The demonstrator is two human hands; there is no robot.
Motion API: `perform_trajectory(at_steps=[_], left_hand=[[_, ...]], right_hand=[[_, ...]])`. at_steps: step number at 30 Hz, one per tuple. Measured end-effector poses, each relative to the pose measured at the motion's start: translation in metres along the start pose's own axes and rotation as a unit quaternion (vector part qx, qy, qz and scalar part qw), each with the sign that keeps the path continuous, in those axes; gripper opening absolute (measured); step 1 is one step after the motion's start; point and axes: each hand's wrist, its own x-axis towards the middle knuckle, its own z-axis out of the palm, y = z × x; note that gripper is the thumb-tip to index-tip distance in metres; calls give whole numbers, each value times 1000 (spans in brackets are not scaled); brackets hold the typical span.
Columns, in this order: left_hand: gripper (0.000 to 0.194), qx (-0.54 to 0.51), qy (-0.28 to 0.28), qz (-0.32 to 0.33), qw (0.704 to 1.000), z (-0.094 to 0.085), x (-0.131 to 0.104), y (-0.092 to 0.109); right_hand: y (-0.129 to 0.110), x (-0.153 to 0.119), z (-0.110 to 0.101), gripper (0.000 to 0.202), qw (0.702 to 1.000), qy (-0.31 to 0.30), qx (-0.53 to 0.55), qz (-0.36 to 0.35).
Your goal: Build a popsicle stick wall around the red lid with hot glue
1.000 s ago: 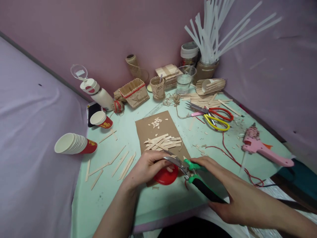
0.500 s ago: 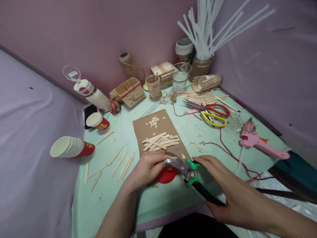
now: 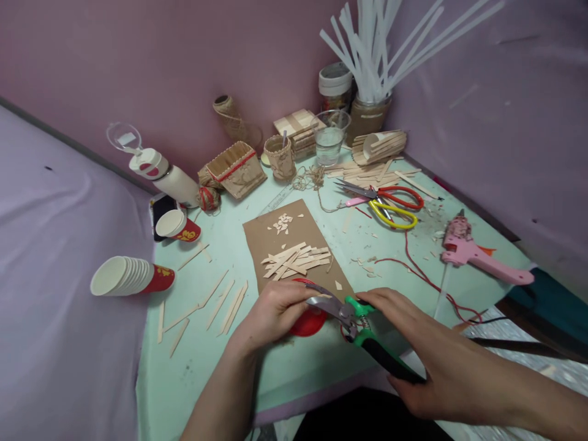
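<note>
My right hand is wrapped around the green-and-black handles of a pair of pruning shears, whose blades are apart and point left. My left hand is closed in a pinch at the blade tips, and a sliver of a thin wooden stick shows between the blades there; most of it is hidden by my fingers. Below the blades a red dish is partly covered by my left hand. Just beyond lies a brown cardboard sheet bearing a pile of cut sticks and small wood chips.
Scissors and a pink glue gun lie to the right. Paper cups and a white bottle stand at left. Behind are a small decorated box, a water cup and a jar of glue sticks.
The view has shifted slightly. My right fingers and the lower handle sit a little lower and further right, with the handles slightly wider apart. My left hand keeps its pinch at the blades.
</note>
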Motion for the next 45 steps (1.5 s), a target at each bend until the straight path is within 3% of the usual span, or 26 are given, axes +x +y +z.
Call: perform_trajectory(at_steps=[5,11,15,21,24,27,32,36,38,40,42,45], left_hand=[[28,-23,-13,-15,1000,5,1,4],[29,-129,-57,-85,986,13,6,15],[27,-223,-94,-166,956,22,11,22],[29,-337,-172,-300,876,42,24,26],[30,-355,-199,-334,850,52,34,30],[29,-359,-206,-331,848,57,43,34],[30,-363,-142,-280,877,58,47,37],[30,-307,-97,-241,916,45,42,41],[25,-222,-41,-192,955,31,37,42],[18,-114,50,-145,982,14,32,40],[16,-44,140,-145,979,-3,26,33],[14,11,198,-185,962,-21,20,15]], right_hand=[[1,-1,3,82,1000,-15,-14,6],[-2,-6,8,63,999,-37,14,6],[-3,-19,13,62,995,-33,90,30],[4,-48,26,63,981,-17,162,107],[12,-61,33,62,977,18,163,137],[18,-69,35,51,965,29,206,162],[19,-67,24,24,923,90,322,188],[18,-45,16,24,893,144,417,95],[14,-24,13,35,860,173,478,43],[7,1,10,44,820,203,536,2],[-2,31,5,45,788,223,572,-47],[-14,79,-2,40,772,249,573,-121]])
